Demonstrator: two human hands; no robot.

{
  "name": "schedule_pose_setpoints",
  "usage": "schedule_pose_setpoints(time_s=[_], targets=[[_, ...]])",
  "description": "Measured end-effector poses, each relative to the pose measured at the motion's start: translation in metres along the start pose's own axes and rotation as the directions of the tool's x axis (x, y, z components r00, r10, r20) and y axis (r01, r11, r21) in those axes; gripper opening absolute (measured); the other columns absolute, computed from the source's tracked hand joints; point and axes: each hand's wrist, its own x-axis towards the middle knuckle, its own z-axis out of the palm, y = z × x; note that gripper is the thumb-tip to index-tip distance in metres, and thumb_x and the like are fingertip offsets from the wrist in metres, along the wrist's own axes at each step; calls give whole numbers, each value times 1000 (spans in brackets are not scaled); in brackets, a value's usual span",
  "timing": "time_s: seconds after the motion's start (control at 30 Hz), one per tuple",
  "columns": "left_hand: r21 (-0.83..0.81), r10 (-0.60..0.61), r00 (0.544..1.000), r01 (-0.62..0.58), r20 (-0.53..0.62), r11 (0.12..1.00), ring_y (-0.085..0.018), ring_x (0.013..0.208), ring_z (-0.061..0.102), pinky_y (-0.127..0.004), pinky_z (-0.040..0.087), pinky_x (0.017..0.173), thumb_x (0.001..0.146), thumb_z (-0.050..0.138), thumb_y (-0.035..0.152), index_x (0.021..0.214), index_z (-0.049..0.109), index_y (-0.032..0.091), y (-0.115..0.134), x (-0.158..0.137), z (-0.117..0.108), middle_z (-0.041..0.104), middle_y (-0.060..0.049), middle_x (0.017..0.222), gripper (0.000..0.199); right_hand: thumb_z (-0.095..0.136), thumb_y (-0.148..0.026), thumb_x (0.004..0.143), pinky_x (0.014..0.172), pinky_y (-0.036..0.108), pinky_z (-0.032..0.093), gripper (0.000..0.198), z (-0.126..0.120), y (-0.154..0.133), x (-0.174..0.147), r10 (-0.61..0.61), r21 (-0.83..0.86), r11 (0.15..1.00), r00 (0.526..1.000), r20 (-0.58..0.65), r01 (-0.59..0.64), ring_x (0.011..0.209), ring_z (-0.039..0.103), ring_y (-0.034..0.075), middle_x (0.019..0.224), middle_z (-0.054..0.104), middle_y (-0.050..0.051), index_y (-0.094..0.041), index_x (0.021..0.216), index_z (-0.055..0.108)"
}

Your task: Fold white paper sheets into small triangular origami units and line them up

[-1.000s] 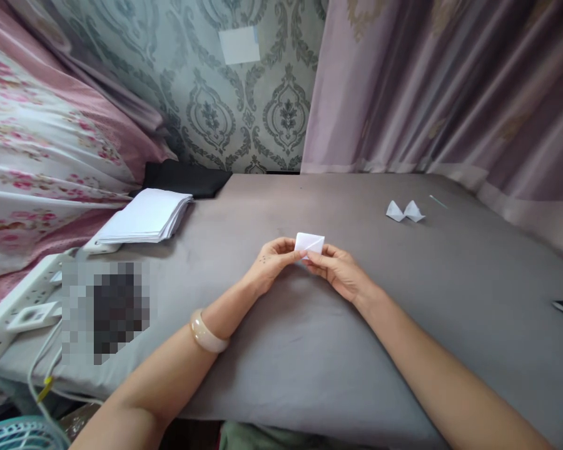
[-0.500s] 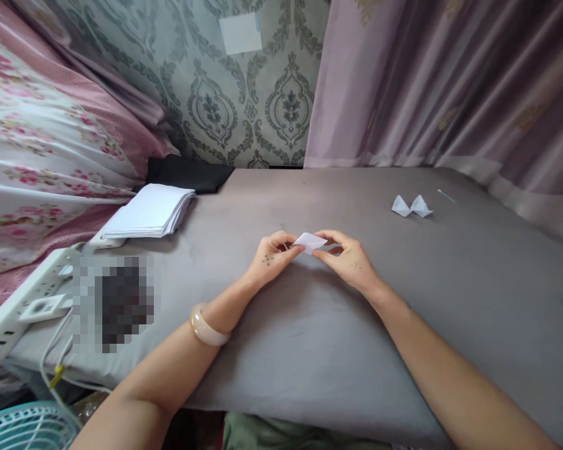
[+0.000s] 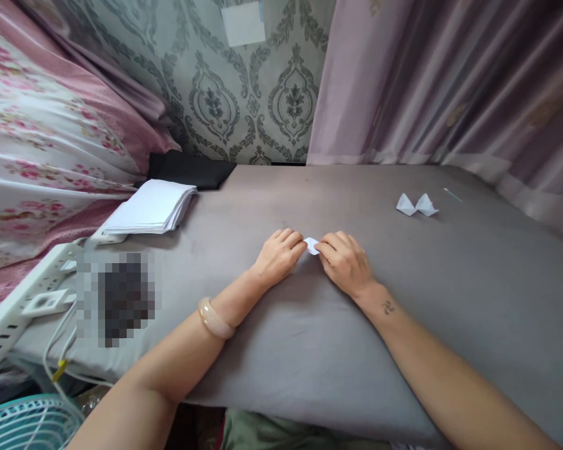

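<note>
Between my two hands is a small piece of folded white paper [image 3: 312, 245], of which only the middle shows. My left hand [image 3: 281, 255] pinches its left end, with the back of the hand turned up. At the other end, my right hand [image 3: 346, 261] pinches the paper between thumb and curled fingers. Both sets of fingertips partly cover it. A finished-looking folded paper shape [image 3: 416, 205] with two pointed peaks stands apart on the grey cloth, to the far right of my hands.
A stack of white paper [image 3: 150, 206] lies at the left, in front of a black flat item [image 3: 192, 170]. A white power strip [image 3: 25, 294] with cables runs along the left edge. A thin stick [image 3: 453, 195] lies at far right. A fan [image 3: 32, 425] stands at lower left.
Both hands have rolled over so their backs face up, and the fingers have closed further over the folded paper. Less of the paper shows now. The view has shifted slightly.
</note>
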Motion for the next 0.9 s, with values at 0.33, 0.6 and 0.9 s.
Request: schedule_pose_setpoints(time_s=[0.33, 0.6, 0.9], targets=[[-412, -250, 947, 314, 201, 855, -19, 93, 60, -30, 48, 84, 96, 47, 27, 94, 71, 19, 1, -8, 6, 66, -7, 99, 26, 50, -26, 93, 79, 32, 47, 22, 9, 4, -7, 203, 361, 896, 962, 185, -258, 93, 60, 20, 98, 65, 6, -24, 96, 72], [-553, -520, 773, 628, 362, 547, -14, 68, 57, -28, 47, 71, 82, 66, 34, 83, 73, 16, -6, -1, 4, 63, -4, 78, 20, 54, -32, 89, 77, 32, 47, 23, 13, 10, -1, 382, 442, 787, 902, 201, -431, 79, 62, 17, 91, 66, 6, -22, 83, 73], [-517, -551, 731, 678, 403, 522, -15, 75, 56, -30, 48, 79, 83, 64, 29, 84, 73, 14, -9, 3, 3, 59, -6, 85, 17, 56, -32, 86, 78, 30, 46, 22, 17, 10, 5, 459, 369, 781, 863, 211, -505, 78, 60, 16, 91, 64, 6, -19, 74, 69]])
